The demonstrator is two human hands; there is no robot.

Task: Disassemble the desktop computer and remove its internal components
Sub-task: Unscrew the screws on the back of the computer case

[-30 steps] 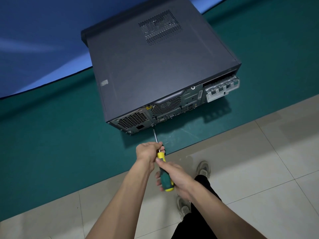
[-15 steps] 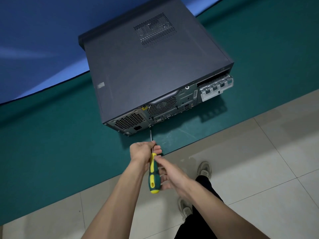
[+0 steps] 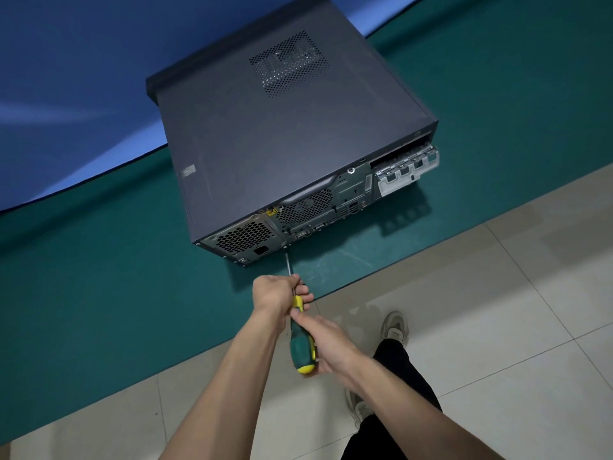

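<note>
A dark grey desktop computer (image 3: pixel 292 141) lies on its side on a green mat (image 3: pixel 99 293), filling the upper middle of the frame, its rear panel turned toward the lower edge. On that panel a perforated power-supply grille (image 3: pixel 245 236) sits at the lower left, a round fan grille (image 3: pixel 305 207) beside it, and a silver metal bracket (image 3: pixel 406 169) juts out at the right end.

Just below the rear panel, in the centre of the frame, both hands work a screwdriver (image 3: pixel 300 330) with a green and yellow handle. The left hand (image 3: pixel 277 295) is curled round the front of the tool, where the metal shaft meets the yellow collar; its fingers wrap the neck and the thumb side faces up. The right hand (image 3: pixel 326 343) holds the thick green part of the handle from the right, with its fingers closed along it and the yellow butt end showing near the palm. The two hands are close together, one ahead of the other along the tool, almost touching.

The shaft runs up and slightly left from the left hand, and its tip meets a screw (image 3: pixel 285 248) at the lower edge of the rear panel, just right of the power-supply grille.

Beige floor tiles (image 3: pixel 497 310) fill the lower right, where a shoe (image 3: pixel 394 328) and a black trouser leg (image 3: pixel 398 386) show.
</note>
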